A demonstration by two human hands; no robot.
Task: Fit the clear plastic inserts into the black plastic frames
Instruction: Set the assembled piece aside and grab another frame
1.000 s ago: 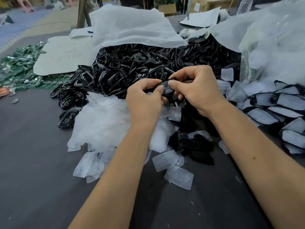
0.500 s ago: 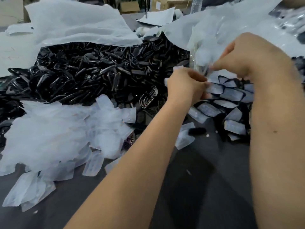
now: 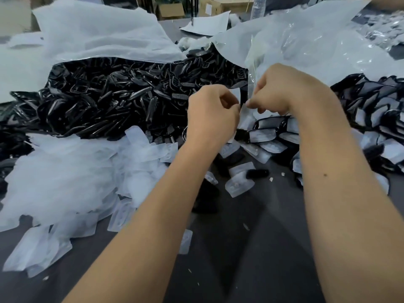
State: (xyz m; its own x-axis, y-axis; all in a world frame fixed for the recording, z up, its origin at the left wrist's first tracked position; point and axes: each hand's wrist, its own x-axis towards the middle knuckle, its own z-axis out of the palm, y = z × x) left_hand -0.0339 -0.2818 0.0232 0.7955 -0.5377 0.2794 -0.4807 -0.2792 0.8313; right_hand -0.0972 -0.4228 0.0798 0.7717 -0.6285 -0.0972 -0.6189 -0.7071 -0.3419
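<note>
Both hands up over the done pile (image 3: 271, 136). Left hand (image 3: 213, 114) & right hand (image 3: 277, 92) each pinch a clear insert (image 3: 246, 110) btwn fingertips; no frame seen in grip. Prob mid-pickup. Next: grab black frame (image 3: 105, 101) from heap, align, press in.

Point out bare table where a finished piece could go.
Bare dark grey tabletop lies between the forearms, and at near left below the heap of clear plastic inserts. Crowded: the pile of black plastic frames and the stack of assembled pieces.
</note>
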